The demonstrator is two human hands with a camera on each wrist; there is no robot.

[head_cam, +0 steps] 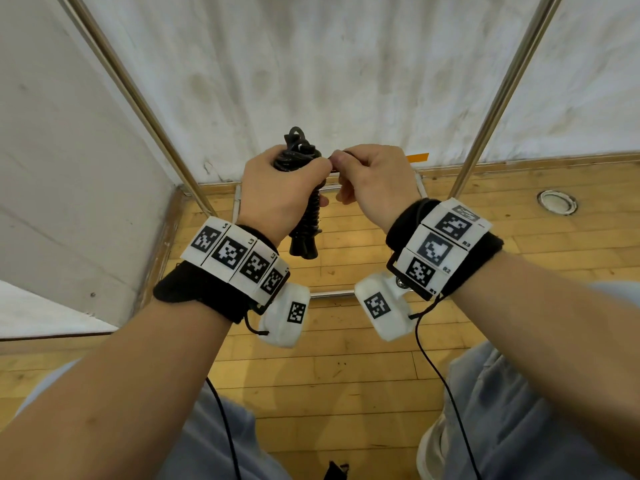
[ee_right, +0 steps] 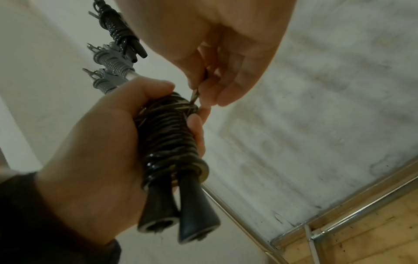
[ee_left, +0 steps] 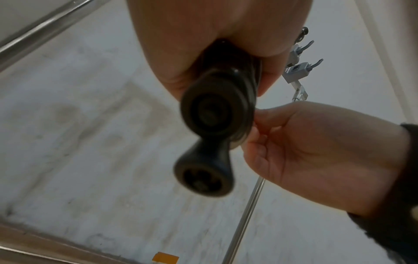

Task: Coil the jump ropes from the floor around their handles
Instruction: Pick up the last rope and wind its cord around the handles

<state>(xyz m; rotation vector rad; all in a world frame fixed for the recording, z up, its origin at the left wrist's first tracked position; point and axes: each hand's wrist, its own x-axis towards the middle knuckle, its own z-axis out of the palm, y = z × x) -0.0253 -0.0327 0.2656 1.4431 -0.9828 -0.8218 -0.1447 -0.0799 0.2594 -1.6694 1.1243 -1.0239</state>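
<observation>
Left hand (head_cam: 277, 188) clenched round black jump rope (ee_right: 172, 135), cord coiled tight about paired handles (ee_right: 181, 214), held upright in air above wooden floor (head_cam: 346, 341). Right hand (head_cam: 374, 185) just beside, fingertips (ee_right: 204, 89) pinching loose cord end at coil top.

Left hand (head_cam: 277, 188) gripping, right hand (head_cam: 374, 183) fingers pinching

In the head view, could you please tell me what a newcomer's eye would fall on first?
At centre frame the left hand grips a black jump rope, its cord coiled tightly round both handles, whose flared ends point down. Beside it the right hand pinches the loose end of the cord near the top of the coil. Both wrists wear bands of black-and-white coded tags, above a wooden floor.
</observation>
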